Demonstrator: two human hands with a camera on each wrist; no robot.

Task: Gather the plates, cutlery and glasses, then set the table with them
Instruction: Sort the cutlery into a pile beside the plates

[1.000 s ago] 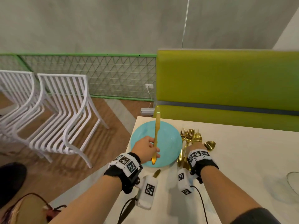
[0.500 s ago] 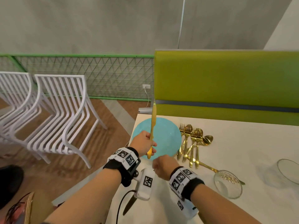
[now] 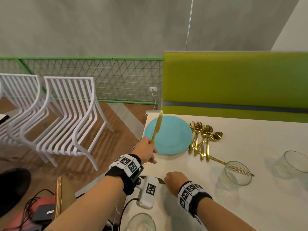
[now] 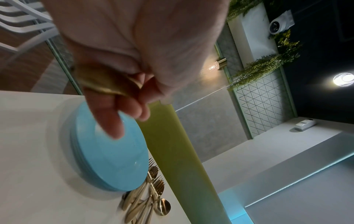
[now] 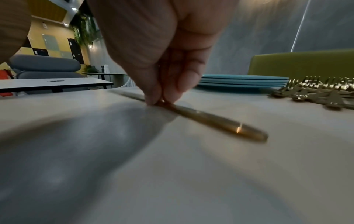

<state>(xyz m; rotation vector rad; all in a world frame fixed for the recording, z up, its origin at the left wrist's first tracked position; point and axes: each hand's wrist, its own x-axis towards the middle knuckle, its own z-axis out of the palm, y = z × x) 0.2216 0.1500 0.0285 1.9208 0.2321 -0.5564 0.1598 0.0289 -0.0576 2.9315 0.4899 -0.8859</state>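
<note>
— Two knives, we count: our left hand [image 3: 146, 151] has its fingers curled round the handle of a gold knife [image 3: 156, 129], blade raised above the blue plates [image 3: 173, 137].

— And our right hand [image 3: 174, 180]?

— Its thumb and fingertips pinch a second gold knife [image 5: 214, 119] lying flat on the table [image 3: 250, 205], near the front edge.

— Where's the remaining cutlery?

— We see forks and spoons [image 3: 202, 139] heaped just right of the plates, with glasses [image 3: 237, 172] nearer us.
</note>
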